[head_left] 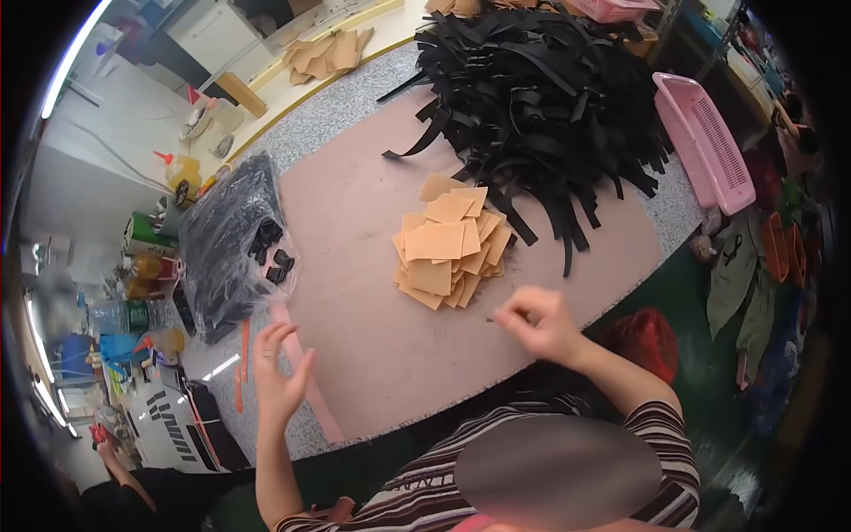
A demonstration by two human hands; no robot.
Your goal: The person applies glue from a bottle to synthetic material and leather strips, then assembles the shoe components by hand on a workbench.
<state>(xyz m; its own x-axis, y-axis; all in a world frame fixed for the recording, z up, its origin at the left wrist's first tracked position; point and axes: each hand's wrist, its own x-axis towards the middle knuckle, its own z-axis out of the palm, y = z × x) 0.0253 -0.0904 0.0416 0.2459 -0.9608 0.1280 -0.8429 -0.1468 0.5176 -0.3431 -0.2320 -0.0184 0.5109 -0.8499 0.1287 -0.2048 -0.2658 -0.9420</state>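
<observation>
My left hand [282, 372] is raised over the left edge of the pinkish work mat [355, 372], its thumb and fingers apart and nothing in them. Just beyond it lies a clear plastic bag [226, 239] with small black pieces [279, 264] at its opening. My right hand [542, 326] is pinched closed above the mat's front right part. A tiny dark thing shows at its fingertips, too small to name. Ahead of that hand sits a loose pile of tan rectangular pieces [436, 241]. Behind the pile is a big heap of black straps [541, 106].
A pink basket [709, 142] leans at the table's right edge. Bottles with red tips [182, 168] and other supplies line the left side. More tan pieces [328, 55] lie on a far shelf. A red bag [643, 344] is below the right edge. Another person's arm [124, 470] shows lower left.
</observation>
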